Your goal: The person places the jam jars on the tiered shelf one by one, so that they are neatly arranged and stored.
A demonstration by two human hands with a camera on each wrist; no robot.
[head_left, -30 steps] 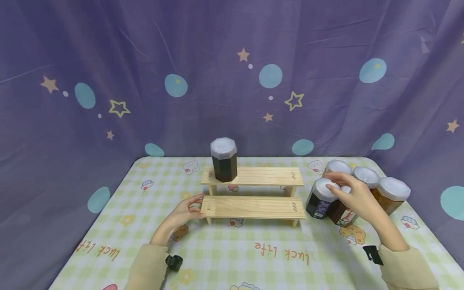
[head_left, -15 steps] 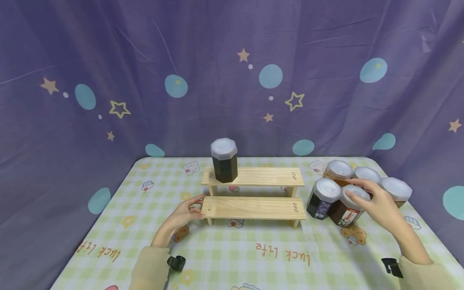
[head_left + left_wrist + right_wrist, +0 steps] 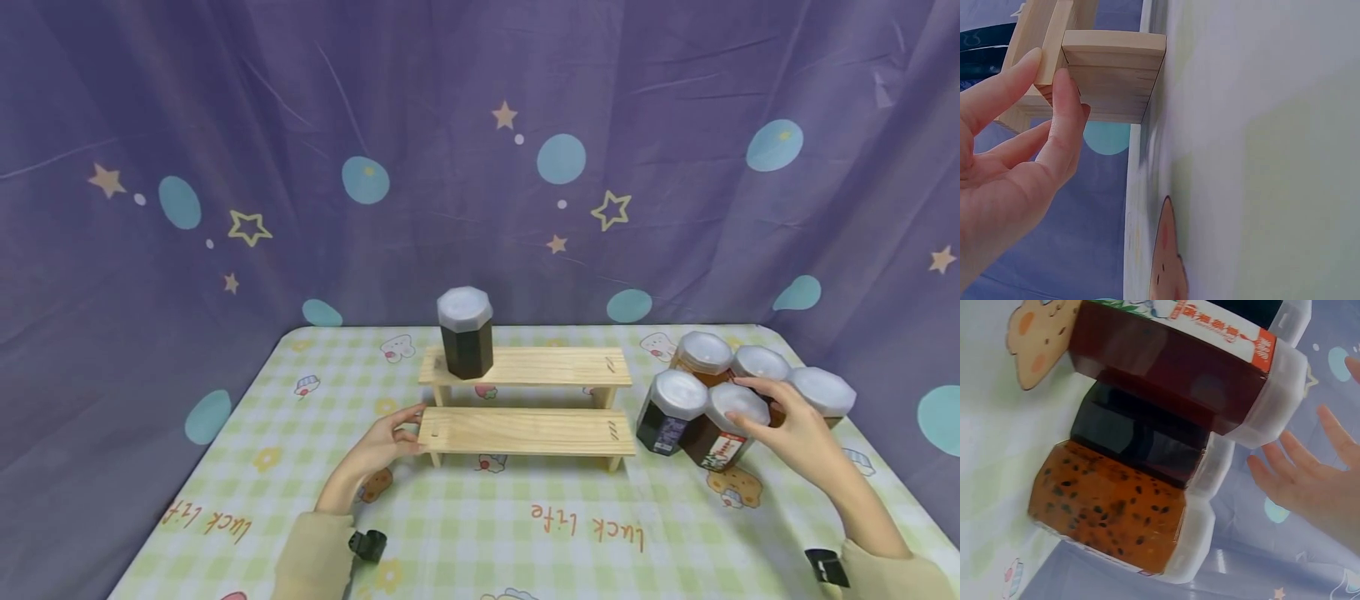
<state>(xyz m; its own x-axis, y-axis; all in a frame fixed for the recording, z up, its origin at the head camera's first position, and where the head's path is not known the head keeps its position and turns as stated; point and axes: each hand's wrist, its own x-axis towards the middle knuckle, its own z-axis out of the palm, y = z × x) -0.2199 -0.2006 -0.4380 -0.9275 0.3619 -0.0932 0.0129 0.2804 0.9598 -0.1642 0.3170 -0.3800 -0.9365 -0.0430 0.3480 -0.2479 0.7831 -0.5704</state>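
Observation:
My left hand (image 3: 378,442) pinches the left end of the lower board of a two-step wooden shelf (image 3: 525,431). In the left wrist view, thumb and fingers (image 3: 1063,119) lie on either side of that board's edge. My right hand (image 3: 802,429) hovers with spread, relaxed fingers at the white lid of a dark-red jar (image 3: 712,442) with a red and white label. The right wrist view has the fingers (image 3: 1291,456) beside that lid, not wrapped round it; whether they touch it I cannot tell. A black-filled jar (image 3: 468,346) stands upright on the upper step's left end.
Several more white-lidded jars crowd the right side: a dark one with a purple label (image 3: 663,425), an amber one (image 3: 701,354) behind, and a seeded orange one (image 3: 1104,506). A checked cloth (image 3: 450,533) covers the table; a purple curtain (image 3: 450,233) hangs behind.
My right hand has moved right and slightly down, from above the purple-label jar to the lid of the dark-red jar. The left hand keeps its hold on the shelf.

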